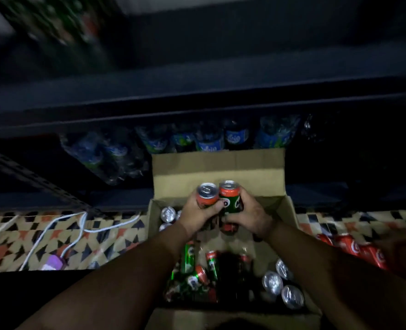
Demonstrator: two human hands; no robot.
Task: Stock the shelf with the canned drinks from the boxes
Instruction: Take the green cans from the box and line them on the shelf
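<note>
— Underfoot? — Patterned floor (30,236) in tan, orange and black; white cable (54,225) trailing at nine o'clock.
— Light? — Dim; dark ledge (197,101) across twelve o'clock; shrink-wrapped bottles (211,139) beneath.

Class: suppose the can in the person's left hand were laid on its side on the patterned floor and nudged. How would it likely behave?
The can is a smooth cylinder, so it would probably roll. Its top looks unopened, so likely full and heavy for its size. The left hand wraps it fully, suggesting rigid walls.
</note>
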